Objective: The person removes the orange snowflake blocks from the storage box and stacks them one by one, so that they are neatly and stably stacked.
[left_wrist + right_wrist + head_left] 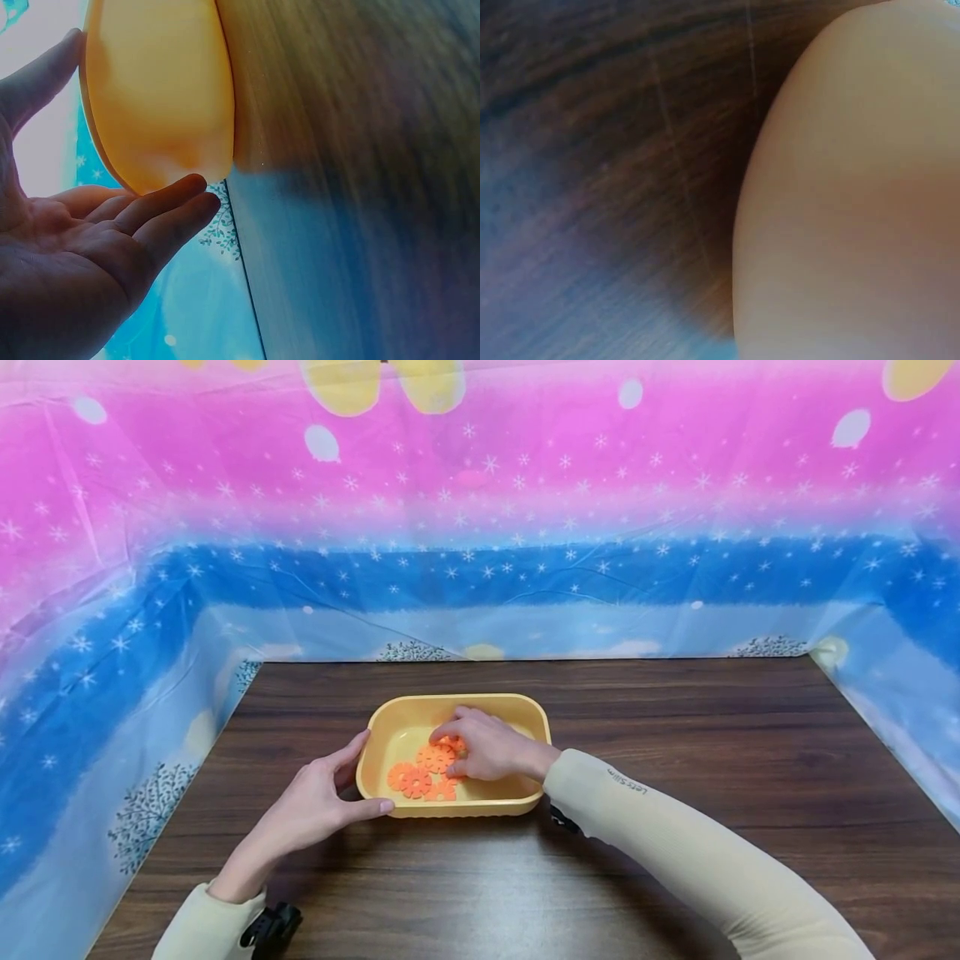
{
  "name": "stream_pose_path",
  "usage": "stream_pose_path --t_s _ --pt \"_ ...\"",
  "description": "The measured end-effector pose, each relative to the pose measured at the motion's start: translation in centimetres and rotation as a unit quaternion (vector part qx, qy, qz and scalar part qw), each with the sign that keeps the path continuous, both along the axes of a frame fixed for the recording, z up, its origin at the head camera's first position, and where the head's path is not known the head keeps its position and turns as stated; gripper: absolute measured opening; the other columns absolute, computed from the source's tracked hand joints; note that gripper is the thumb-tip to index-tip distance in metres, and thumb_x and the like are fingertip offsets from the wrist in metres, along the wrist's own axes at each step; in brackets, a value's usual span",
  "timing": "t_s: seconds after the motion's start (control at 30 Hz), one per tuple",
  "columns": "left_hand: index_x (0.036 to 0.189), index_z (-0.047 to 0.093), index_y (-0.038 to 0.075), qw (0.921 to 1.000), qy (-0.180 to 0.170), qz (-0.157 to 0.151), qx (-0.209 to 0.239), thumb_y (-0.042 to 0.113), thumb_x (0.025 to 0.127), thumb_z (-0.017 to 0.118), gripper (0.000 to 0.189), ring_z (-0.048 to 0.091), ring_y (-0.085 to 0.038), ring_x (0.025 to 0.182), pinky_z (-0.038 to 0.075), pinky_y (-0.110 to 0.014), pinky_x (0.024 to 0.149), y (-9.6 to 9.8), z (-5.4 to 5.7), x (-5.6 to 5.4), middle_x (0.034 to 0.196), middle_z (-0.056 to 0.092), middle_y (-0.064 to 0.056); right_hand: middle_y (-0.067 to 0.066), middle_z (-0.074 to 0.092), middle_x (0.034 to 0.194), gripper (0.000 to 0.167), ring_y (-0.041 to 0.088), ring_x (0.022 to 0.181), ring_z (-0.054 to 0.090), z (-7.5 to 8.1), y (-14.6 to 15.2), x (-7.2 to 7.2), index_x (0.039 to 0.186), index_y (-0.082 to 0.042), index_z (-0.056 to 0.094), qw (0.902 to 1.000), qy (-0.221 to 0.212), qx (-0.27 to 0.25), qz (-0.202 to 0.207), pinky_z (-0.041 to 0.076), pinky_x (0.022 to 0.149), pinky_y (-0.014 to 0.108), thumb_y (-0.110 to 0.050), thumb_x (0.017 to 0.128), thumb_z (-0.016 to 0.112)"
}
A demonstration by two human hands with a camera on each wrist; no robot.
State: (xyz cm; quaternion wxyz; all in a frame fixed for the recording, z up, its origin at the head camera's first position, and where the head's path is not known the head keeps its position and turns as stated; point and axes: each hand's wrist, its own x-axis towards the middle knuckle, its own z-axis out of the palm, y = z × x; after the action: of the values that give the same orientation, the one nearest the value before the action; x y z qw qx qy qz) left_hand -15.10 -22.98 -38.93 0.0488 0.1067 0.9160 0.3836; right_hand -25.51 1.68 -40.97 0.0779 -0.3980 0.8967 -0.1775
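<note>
A yellow plastic tub (382,739) stands on the table with several orange notched flower-shaped discs (415,782) inside, towards its left and middle. My left hand (311,797) holds the tub's left end, its thumb along the front rim and its fingers against the end wall. In the left wrist view, the left hand (97,247) meets the tub (161,90) with thumb and fingers spread apart. My right hand (491,747) reaches inside over the discs, thumb and fingers apart around some of them. The right wrist view shows only the tub's outer wall (847,195), not that hand.
The tub rests on a dark wood-grain table (697,735). A pink and blue snowflake-patterned cloth (525,568) hangs behind the table and along its sides. Black wrist straps (273,929) show at the cream sleeves (675,835).
</note>
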Motion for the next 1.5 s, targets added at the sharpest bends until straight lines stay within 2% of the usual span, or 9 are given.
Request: stream_pose_path --t_s 0.3,0.47,0.63,0.9,1.2,1.5 --pt "0.148 0.022 0.013 0.9999 -0.006 -0.006 0.015 0.045 0.069 0.079 0.103 0.047 -0.021 0.121 0.047 -0.038 0.090 -0.16 -0.08 -0.09 0.143 0.036 -0.010 -0.004 0.047 0.113 0.044 0.010 0.089 0.043 -0.07 -0.17 0.01 0.120 -0.025 0.062 0.9999 -0.012 -0.001 -0.002 0.038 0.076 0.027 -0.030 0.079 0.074" --pt "0.148 0.022 0.014 0.9999 -0.006 -0.004 0.012 0.046 0.068 0.079 0.103 0.047 -0.020 0.121 0.047 -0.038 0.090 -0.18 -0.05 -0.11 0.143 0.036 -0.010 -0.005 0.048 0.112 0.041 0.009 0.093 0.044 0.04 -0.24 0.15 0.117 -0.025 0.063 0.9999 -0.014 0.002 -0.009 0.038 0.079 0.029 -0.030 0.079 0.074" --pt "0.148 0.023 0.014 1.0000 -0.002 -0.002 0.005 0.047 0.068 0.079 0.103 0.046 -0.020 0.121 0.046 -0.039 0.091 -0.17 -0.10 -0.21 0.144 0.035 -0.009 -0.007 0.049 0.106 0.037 0.008 0.092 0.044 0.09 -0.31 0.13 0.112 -0.025 0.060 0.9997 -0.016 -0.001 -0.019 0.037 0.080 0.029 -0.032 0.078 0.075" --pt "0.148 0.023 0.015 0.9999 -0.006 -0.001 0.010 0.047 0.068 0.079 0.102 0.047 -0.019 0.120 0.047 -0.038 0.090 -0.20 -0.09 -0.09 0.143 0.037 -0.009 -0.008 0.053 0.095 0.038 0.009 0.084 0.047 0.07 -0.49 0.02 0.105 -0.023 0.055 0.9996 -0.013 -0.022 -0.009 0.039 0.074 0.026 -0.027 0.075 0.078" --pt "0.148 0.023 0.015 0.9999 -0.008 -0.001 0.013 0.048 0.068 0.079 0.103 0.049 -0.019 0.119 0.047 -0.038 0.089 -0.24 -0.12 -0.08 0.143 0.037 -0.009 -0.006 0.056 0.093 0.042 0.010 0.079 0.051 0.11 -0.41 0.08 0.112 -0.025 0.051 0.9993 -0.025 -0.029 -0.001 0.041 0.072 0.028 -0.023 0.077 0.076" --pt "0.148 0.022 0.016 0.9988 -0.017 -0.012 0.046 0.040 0.069 0.081 0.101 0.045 -0.021 0.122 0.046 -0.039 0.090 -0.53 -0.31 -0.21 0.146 0.031 -0.007 -0.009 0.056 0.096 0.045 0.011 0.084 0.052 0.26 -0.37 0.02 0.115 -0.023 0.056 0.9990 -0.038 -0.023 -0.005 0.041 0.074 0.027 -0.019 0.076 0.077"
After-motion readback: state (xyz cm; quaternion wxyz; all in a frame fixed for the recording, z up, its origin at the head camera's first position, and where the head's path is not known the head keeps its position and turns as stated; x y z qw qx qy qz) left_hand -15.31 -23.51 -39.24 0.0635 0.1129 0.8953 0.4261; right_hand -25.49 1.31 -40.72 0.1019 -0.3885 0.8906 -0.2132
